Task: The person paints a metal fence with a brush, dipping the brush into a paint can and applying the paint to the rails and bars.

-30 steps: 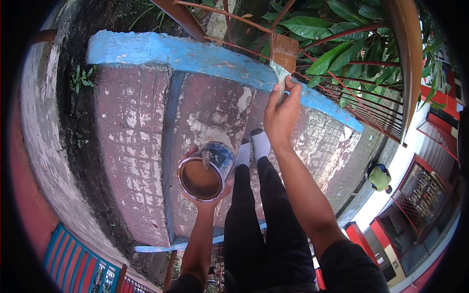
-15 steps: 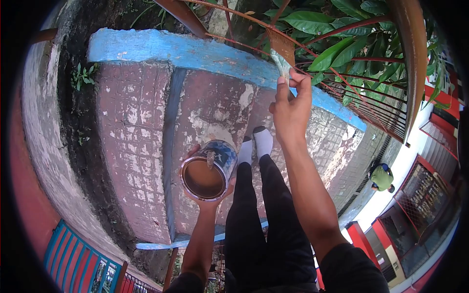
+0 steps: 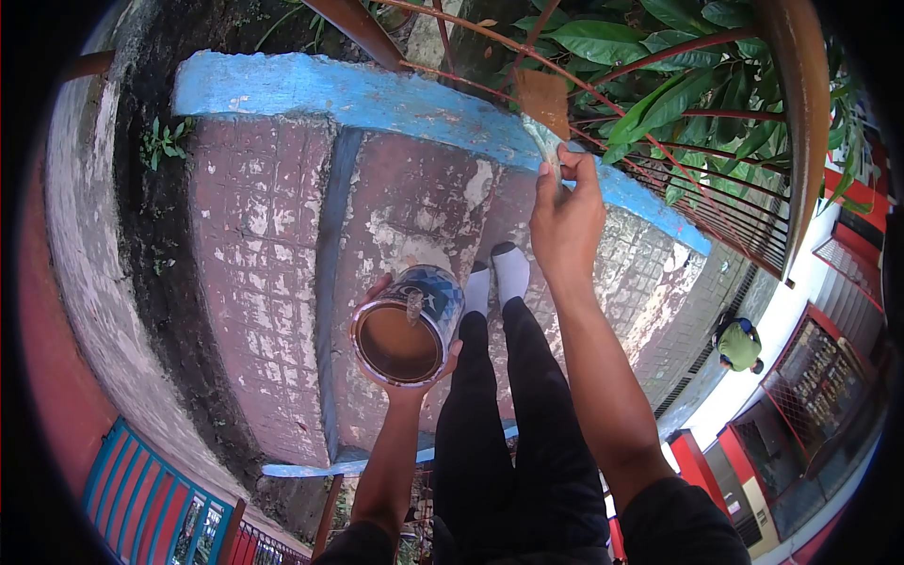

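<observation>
My left hand (image 3: 405,388) is wrapped round a paint can (image 3: 435,294) with a blue patterned side, tilted so its open mouth faces me. Brown paint (image 3: 399,341) lies inside, and a brown drip runs over the rim. Higher up, my right hand (image 3: 569,226) pinches the pale, paint-marked handle of a paintbrush (image 3: 543,102) between thumb and fingers. The wide brown bristles point away from me, overlapping the thin rods of a metal railing (image 3: 603,99) in this view.
My feet (image 3: 508,271) in white socks stand on worn, reddish steps with a blue-painted edge (image 3: 311,89). Leafy plants (image 3: 659,104) grow behind the railing, whose thick brown post (image 3: 799,132) rises at the right. A person in green (image 3: 739,347) is farther off to the right.
My right hand and the paintbrush have moved slightly down and toward me. The paint can stays in my left hand, shifted a little to the right.
</observation>
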Motion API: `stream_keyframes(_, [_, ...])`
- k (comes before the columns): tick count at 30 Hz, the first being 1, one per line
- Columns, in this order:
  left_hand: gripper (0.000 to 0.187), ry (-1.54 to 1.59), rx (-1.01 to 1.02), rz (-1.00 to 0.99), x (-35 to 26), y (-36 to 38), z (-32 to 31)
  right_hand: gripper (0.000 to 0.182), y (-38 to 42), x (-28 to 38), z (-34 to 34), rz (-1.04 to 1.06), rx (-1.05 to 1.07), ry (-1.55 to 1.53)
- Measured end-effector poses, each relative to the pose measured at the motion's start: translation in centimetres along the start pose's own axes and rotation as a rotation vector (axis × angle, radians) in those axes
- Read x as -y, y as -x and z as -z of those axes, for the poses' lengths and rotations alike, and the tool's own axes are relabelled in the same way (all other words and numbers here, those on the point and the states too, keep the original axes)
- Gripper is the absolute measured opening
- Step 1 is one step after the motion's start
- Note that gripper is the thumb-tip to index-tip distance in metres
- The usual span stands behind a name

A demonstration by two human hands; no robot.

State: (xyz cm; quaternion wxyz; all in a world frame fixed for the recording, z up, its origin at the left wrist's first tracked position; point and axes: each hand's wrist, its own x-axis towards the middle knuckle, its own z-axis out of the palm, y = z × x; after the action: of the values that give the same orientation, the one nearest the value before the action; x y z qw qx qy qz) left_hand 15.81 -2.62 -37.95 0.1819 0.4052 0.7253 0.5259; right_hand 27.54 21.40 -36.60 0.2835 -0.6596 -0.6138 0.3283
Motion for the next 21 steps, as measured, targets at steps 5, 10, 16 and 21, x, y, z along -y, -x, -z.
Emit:
stream_keyframes(5, [0.128, 0.043, 0.008, -0.021, 1.0, 0.3, -0.2, 0.026, 0.0, -1.2, 0.1, -0.105, 0.134, 0.025])
stream_keyframes(10, [0.127, 0.055, 0.024, 0.024, 0.5, 0.8, -0.5, 0.027, -2.5, 0.0, 1.5, -0.167, 0.122, -0.112])
stream_keyframes(16, [0.126, 0.040, 0.029, 0.104, 0.1, 0.9, -0.6, 0.032, -1.5, 2.4, 4.4, -0.148, 0.018, -0.284])
stream_keyframes(21, [0.125, 0.048, 0.049, 0.137, 0.2, 1.1, -0.7, 0.025, -3.7, 2.6, 4.5, -0.082, 0.031, 0.019])
